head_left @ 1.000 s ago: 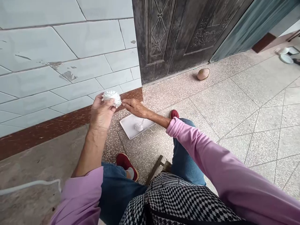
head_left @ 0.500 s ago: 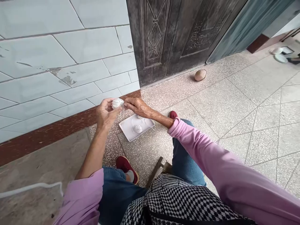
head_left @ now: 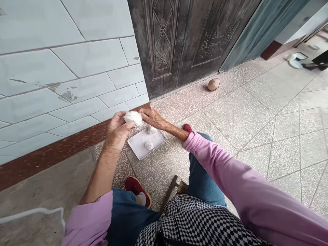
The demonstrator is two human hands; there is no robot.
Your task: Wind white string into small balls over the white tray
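Note:
A ball of white yarn (head_left: 133, 117), its strands looking loose and fluffed, is up in front of the wall base between my two hands. Around its left side curl the fingers and thumb of my left hand (head_left: 118, 128), which holds it. My right hand (head_left: 153, 118) is closed at the ball's right edge; its fingertips are partly hidden, and they seem to pinch the yarn there. Below, a shallow white tray (head_left: 139, 154) lies on the floor. On it rest two more white yarn balls, one in the middle (head_left: 148, 145) and one near the back edge (head_left: 152, 130), with loose strands trailing.
A tiled wall (head_left: 84, 61) rises at the left, beside a dark carved door (head_left: 176, 44). Near the door sits a round brownish ball-like object (head_left: 213, 84). My red shoes (head_left: 135, 188) flank the tray. A white cord (head_left: 30, 212) lies at lower left.
The yarn in my hands now looks wider and fluffier than the tighter bundle before. The second ball at the tray's back shows more clearly. The view has shifted slightly.

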